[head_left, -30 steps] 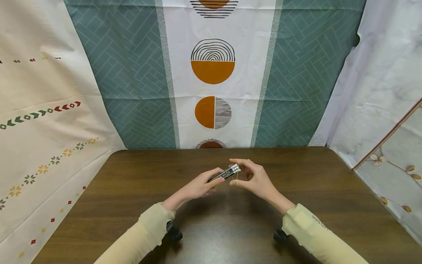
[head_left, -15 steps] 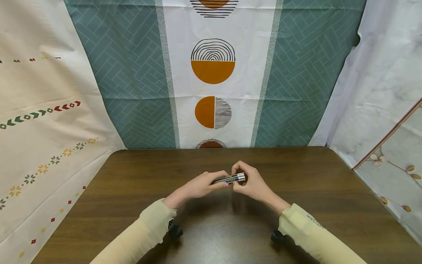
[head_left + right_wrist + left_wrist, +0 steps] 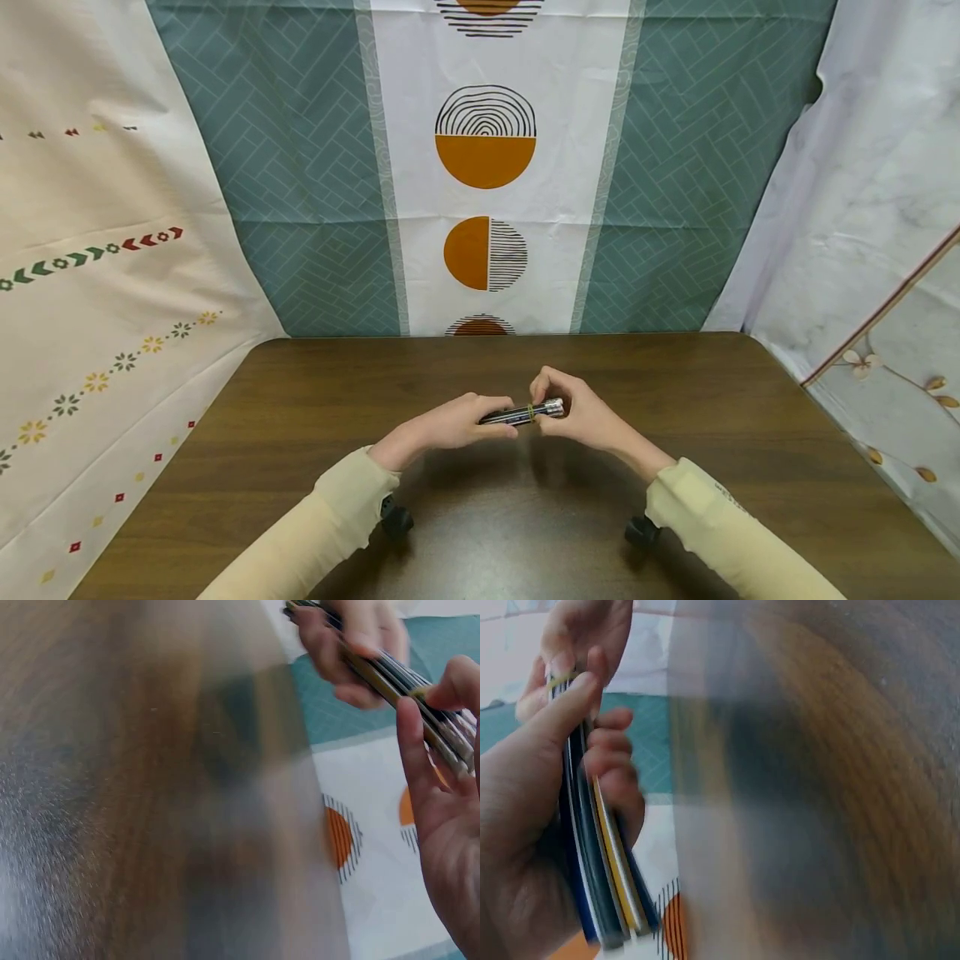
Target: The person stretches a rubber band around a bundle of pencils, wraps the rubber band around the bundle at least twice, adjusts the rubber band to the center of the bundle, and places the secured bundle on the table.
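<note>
A bundle of pens [image 3: 517,413], dark with silver tips, is held level just above the brown table [image 3: 300,400]. My left hand [image 3: 495,419] grips its left half, thumb on top. My right hand [image 3: 546,408] pinches the silver-tipped right end. A yellow rubber band [image 3: 531,411] circles the bundle between the hands. In the left wrist view the bundle [image 3: 604,862] runs through my left hand [image 3: 525,825], and the band [image 3: 559,679] shows at the far end. In the right wrist view the bundle [image 3: 397,675] crosses above my right hand [image 3: 450,802].
Patterned cloths hang behind the table and on both sides: teal and white with orange circles [image 3: 485,158] at the back, cream [image 3: 97,275] on the left, pale marbled [image 3: 862,208] on the right. Both wrist views are blurred over the tabletop.
The bundle has tipped from slanted to level and dropped slightly. My right hand went from spread around the tip to pinching it, and the yellow band now sits round the bundle.
</note>
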Tool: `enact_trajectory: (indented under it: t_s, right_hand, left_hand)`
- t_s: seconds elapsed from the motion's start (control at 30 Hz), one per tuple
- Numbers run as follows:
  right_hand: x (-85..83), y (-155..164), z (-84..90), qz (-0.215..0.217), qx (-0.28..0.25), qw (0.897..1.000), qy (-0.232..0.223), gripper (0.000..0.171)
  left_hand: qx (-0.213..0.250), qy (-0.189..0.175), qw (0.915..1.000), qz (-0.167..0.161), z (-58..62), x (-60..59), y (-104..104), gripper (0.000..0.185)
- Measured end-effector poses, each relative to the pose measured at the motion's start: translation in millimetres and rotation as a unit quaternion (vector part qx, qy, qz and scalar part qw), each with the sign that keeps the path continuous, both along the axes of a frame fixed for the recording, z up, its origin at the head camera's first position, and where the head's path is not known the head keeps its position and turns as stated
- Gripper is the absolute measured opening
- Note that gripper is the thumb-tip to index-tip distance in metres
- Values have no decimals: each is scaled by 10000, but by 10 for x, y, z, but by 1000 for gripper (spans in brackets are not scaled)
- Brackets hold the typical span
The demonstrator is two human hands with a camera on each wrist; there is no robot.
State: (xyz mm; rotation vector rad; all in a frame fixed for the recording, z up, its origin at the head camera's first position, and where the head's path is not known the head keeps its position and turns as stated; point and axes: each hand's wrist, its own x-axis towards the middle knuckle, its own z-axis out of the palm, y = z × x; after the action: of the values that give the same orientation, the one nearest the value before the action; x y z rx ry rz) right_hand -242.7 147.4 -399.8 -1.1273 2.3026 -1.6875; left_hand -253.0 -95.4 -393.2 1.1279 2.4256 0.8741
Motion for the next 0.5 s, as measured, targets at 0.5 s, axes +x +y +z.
enact_trajectory:
  t_s: [0.5]
  right_hand:
    - [23,197,-58,-157,-191,9988,-431,19]
  left_hand:
    - [951,1564,9808,678,-36,32,-224,21]
